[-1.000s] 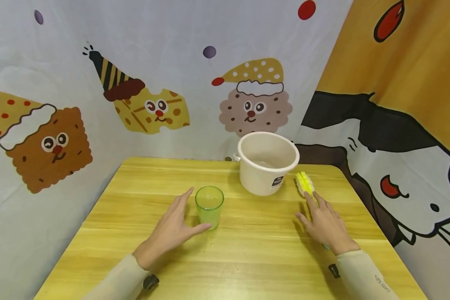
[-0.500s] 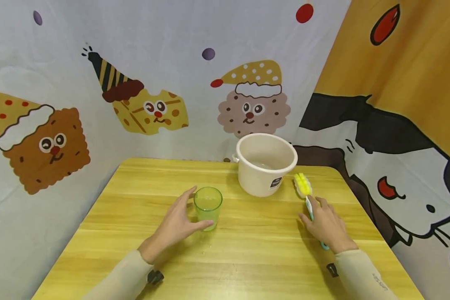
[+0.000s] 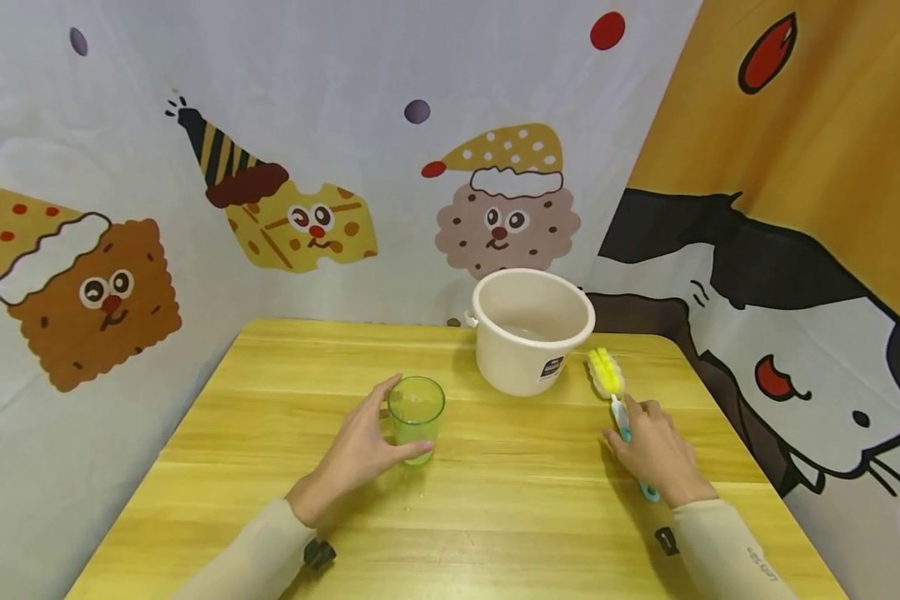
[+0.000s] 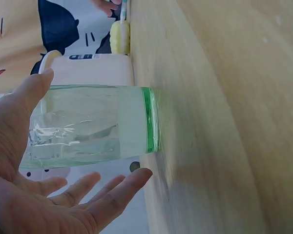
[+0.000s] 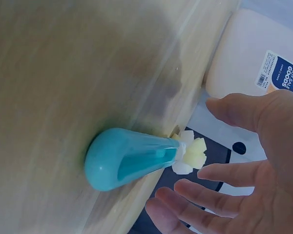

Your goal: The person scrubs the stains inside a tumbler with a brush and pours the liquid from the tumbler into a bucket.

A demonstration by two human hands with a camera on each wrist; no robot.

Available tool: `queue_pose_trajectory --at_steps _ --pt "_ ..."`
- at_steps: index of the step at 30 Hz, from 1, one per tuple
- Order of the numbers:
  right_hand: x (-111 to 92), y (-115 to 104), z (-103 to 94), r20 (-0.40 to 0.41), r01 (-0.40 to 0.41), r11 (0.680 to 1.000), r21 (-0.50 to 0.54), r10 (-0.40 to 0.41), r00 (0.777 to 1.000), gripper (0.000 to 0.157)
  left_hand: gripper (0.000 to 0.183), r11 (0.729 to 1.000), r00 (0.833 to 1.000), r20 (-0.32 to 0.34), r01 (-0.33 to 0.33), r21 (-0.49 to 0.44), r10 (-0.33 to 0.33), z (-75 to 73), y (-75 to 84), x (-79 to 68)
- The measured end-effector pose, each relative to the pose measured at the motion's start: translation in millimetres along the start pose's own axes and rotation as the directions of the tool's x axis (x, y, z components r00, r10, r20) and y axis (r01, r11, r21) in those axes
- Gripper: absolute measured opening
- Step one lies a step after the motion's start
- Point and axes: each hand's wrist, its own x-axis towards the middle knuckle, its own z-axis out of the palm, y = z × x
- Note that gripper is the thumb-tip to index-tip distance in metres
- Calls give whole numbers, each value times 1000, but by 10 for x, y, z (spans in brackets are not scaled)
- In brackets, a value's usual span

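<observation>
A clear green drinking glass [image 3: 416,410] stands upright on the table. My left hand [image 3: 355,448] spreads round its left side, thumb across the near side and fingers behind. Seen from the left wrist, a gap shows between the fingers [image 4: 119,195] and the glass wall. To the right lies a cleaning brush with a yellow and white sponge head [image 3: 606,372] and a teal and white handle. Over that handle hovers my right hand [image 3: 654,450], fingers apart and slightly bent. In the right wrist view the teal handle [image 5: 129,158] lies below the fingers, apart from them.
A cream bucket [image 3: 521,362] stands at the back of the wooden table [image 3: 450,517], left of the brush head. Small water drops dot the tabletop near the glass. A cartoon-printed curtain [image 3: 330,75] hangs behind and along both sides.
My left hand has moved rightward and closer round the glass. My right hand has drawn back from the brush head, so more of the handle shows. The glass, brush and bucket stay put.
</observation>
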Motion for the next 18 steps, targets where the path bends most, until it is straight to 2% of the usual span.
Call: queue_pose_trajectory --at_steps 13,18 --pt "27 44 -3 -5 13 1000 4 -13 1000 84 120 1000 1000 4 -8 -16 8 30 -19 46" --pt "29 65 31 4 5 1000 8 -5 1000 84 117 998 999 3 -33 -45 33 45 -12 43"
